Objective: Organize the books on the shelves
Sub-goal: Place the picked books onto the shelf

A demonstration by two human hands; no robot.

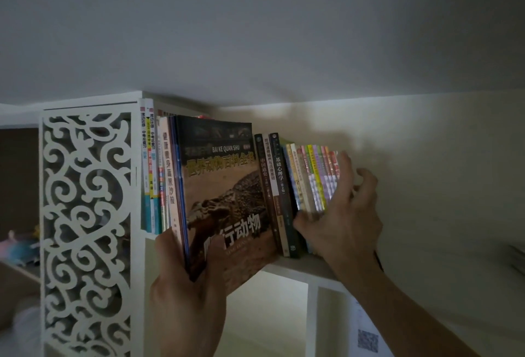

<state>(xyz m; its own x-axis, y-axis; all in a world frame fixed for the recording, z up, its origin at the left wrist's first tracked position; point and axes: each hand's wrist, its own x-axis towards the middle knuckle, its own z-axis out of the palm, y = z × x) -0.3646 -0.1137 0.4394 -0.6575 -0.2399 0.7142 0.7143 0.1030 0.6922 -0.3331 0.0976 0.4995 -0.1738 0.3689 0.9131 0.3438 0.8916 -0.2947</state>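
Reptile book [224,186]: upright, long axis vertical, top leaning left, cover facing camera, on top shelf [298,267] | left hand [184,285] pinches its bottom corner | right hand [345,223], fingers spread, presses slim colourful books [315,177] | fretwork side panel [85,228] at left.

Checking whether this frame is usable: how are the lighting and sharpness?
Head view: dim overall; the crocodile book in the left hand is readable; the right hand is slightly motion-blurred against the thin colourful books; edges soft, the shelf lines bowed by the wide lens.
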